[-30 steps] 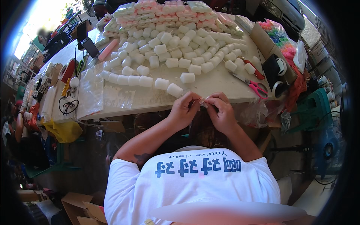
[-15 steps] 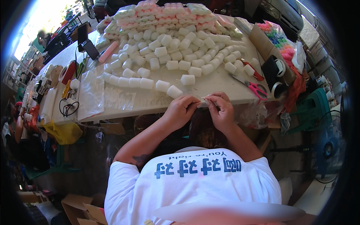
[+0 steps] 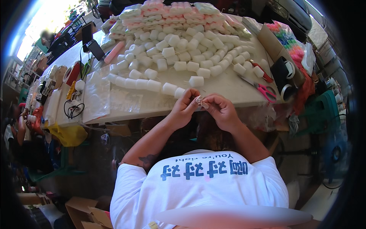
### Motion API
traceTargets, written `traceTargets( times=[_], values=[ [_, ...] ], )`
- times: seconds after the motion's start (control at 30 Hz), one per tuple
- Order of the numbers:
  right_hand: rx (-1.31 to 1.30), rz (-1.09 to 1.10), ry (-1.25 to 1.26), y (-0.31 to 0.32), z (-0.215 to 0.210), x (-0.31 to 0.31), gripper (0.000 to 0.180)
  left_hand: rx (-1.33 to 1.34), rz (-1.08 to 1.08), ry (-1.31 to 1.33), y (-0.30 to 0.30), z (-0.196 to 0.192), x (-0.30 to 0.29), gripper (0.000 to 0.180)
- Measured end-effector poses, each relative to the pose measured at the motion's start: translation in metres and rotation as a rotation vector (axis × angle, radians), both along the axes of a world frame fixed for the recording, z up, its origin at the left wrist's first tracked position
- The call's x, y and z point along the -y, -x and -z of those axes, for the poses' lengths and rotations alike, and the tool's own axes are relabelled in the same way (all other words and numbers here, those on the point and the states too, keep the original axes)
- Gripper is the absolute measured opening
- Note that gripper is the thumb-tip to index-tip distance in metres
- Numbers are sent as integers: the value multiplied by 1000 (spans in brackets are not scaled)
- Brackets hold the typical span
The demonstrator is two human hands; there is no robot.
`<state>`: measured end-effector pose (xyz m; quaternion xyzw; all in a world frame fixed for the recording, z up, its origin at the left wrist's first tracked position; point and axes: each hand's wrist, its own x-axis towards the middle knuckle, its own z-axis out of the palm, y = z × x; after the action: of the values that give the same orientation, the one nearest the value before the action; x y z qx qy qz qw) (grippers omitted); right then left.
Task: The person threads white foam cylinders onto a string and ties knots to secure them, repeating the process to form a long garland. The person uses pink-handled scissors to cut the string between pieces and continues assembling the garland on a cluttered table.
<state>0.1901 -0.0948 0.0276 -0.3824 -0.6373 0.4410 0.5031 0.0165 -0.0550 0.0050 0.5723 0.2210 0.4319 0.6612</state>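
Note:
Over the table's front edge, my left hand (image 3: 184, 108) and my right hand (image 3: 223, 112) meet, fingertips pinched. Between them is a short bunched or looped piece of whitish cord (image 3: 199, 100), gripped by both. A row of white foam-like cylinders (image 3: 143, 84), set end to end, runs from the left up to my left hand, whose fingers lie beside the last one. Beyond it spreads a heap of similar white cylinders (image 3: 183, 56), some with thin cord showing. How the cord is knotted is too small to tell.
Pink-handled scissors (image 3: 265, 92) and a red-handled tool (image 3: 263, 73) lie to the right, near a cardboard box (image 3: 274, 44). Bagged pastel packs (image 3: 167, 15) are stacked at the back. On the left are clear plastic bags (image 3: 97, 97), a phone on a stand (image 3: 94, 49) and a black cable (image 3: 74, 110).
My hands have come closer together, and the cord between them is now bunched up into view. The left hand has risen slightly. The whole view has shifted a little.

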Motion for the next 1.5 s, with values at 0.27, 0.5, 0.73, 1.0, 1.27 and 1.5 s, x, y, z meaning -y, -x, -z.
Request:
traceTargets(
  times=[0.27, 0.5, 0.73, 1.0, 1.27, 1.5],
  values=[
    [208, 199, -176, 13, 1, -1, 8, -21, -126, -91, -3, 3, 4, 12],
    [-381, -130, 386, 0, -1, 1, 23, -4, -280, -183, -8, 14, 4, 9],
    [-270, -214, 377, -9, -1, -6, 26, -111, -423, -345, -7, 17, 1, 16],
    [108, 130, 78, -2, 8, -3, 12, -326, -562, -652, -6, 3, 8, 17],
    [531, 468, -594, -3, 10, -14, 12, -303, -578, -361, -3, 9, -2, 20],
    [248, 143, -183, -16, -13, -10, 15, -284, -523, -404, -3, 9, 0, 19]
  ],
)
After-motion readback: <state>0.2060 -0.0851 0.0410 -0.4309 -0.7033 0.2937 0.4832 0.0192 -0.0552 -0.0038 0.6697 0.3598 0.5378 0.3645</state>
